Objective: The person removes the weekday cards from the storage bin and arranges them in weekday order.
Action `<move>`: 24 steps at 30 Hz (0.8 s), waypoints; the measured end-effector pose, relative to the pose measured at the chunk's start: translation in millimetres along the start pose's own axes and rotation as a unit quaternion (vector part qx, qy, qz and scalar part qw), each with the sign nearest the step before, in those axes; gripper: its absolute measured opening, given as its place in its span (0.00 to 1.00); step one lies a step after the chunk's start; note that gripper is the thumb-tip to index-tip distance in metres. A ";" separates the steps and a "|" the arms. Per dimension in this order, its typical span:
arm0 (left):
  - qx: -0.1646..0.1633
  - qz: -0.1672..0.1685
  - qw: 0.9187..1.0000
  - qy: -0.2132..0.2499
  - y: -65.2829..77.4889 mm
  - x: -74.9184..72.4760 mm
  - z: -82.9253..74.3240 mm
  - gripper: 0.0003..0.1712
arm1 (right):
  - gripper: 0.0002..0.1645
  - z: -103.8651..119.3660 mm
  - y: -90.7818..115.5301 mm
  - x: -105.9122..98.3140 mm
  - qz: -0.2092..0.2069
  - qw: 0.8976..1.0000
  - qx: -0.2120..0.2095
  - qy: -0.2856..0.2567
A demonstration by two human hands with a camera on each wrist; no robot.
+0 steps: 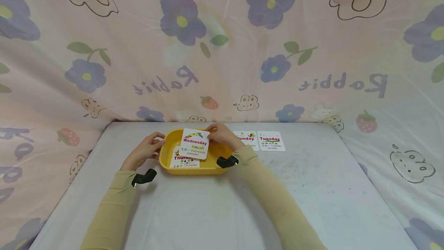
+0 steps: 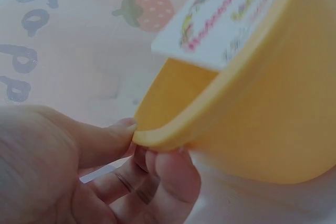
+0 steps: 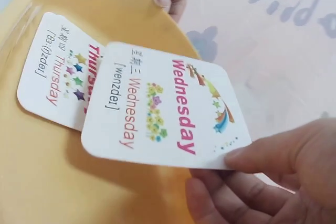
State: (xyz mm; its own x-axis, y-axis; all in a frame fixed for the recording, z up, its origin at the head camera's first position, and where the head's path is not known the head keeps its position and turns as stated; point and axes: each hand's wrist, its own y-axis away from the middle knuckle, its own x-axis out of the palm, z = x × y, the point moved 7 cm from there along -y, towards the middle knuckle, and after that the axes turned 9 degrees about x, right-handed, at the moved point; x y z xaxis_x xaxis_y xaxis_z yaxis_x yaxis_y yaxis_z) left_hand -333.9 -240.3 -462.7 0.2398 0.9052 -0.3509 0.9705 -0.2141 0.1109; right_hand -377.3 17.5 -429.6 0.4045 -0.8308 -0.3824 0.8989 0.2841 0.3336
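Observation:
My right hand (image 1: 222, 135) pinches a white Wednesday flashcard (image 1: 195, 144) by its upper right corner, thumb on the printed face in the right wrist view. The card is raised over a yellow oval basin (image 1: 194, 171). Inside the basin lies a Thursday flashcard (image 1: 185, 163), partly covered by the Wednesday one. With thumb and curled fingers, my left hand (image 1: 147, 149) pinches the basin's left rim, seen close in the left wrist view, where the yellow wall (image 2: 273, 98) fills the right side.
Right of the basin, a Monday card (image 1: 247, 136) lies partly behind my right forearm, beside a Tuesday card (image 1: 270, 141). All stand on a white-covered table (image 1: 215, 211). A printed pink curtain (image 1: 222, 72) rises at its back and sides.

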 end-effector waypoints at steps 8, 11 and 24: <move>0.004 0.006 1.000 -0.006 1.8 1.4 -2.2 0.19 | 0.15 -4.3 15.6 -30.5 -0.016 1.000 -0.018 0.001; 0.001 0.004 1.000 -0.007 3.4 1.0 -2.4 0.19 | 0.16 -8.3 22.0 -42.0 -0.017 1.000 -0.017 -0.004; 0.007 0.009 1.000 -0.011 4.6 2.5 -7.2 0.21 | 0.21 -14.0 49.5 -89.1 -0.035 0.999 -0.024 -0.027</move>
State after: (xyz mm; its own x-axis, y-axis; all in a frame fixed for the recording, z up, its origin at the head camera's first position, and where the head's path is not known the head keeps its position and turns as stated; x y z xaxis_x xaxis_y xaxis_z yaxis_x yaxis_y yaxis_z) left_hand -329.1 -236.4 -456.4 0.2585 0.8927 -0.3691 0.9660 -0.2365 0.1047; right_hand -366.5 112.3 -391.1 0.3327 -0.8736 -0.3553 0.9319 0.2468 0.2657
